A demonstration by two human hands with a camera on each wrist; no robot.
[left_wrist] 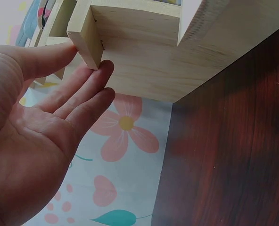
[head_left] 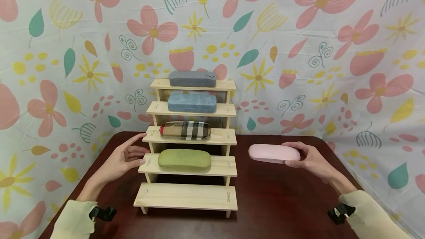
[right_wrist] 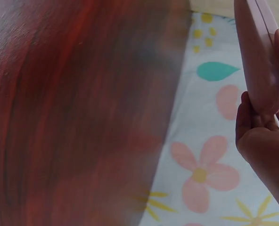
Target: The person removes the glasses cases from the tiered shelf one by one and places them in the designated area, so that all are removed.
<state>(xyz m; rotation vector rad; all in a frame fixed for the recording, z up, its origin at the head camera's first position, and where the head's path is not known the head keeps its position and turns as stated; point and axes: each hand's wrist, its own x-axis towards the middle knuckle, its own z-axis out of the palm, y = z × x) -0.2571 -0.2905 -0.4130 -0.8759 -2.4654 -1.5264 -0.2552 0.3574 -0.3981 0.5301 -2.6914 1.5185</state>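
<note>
A pale wooden stepped rack has five tiers. Four eyeglass cases lie on its upper tiers: a grey case on top, a blue case, a plaid case and a green case. The lowest tier is bare. My left hand holds the rack's left side. In the left wrist view, a board end lies between that hand's thumb and fingers. To the right of the rack, my right hand grips a pink eyeglass case by its right end, thumb on the near side.
The rack stands on a dark red-brown wooden table. A white cloth printed with flowers and leaves hangs behind the table and along both sides. Each wrist wears a black strap mount, the left strap near the rack's lower left.
</note>
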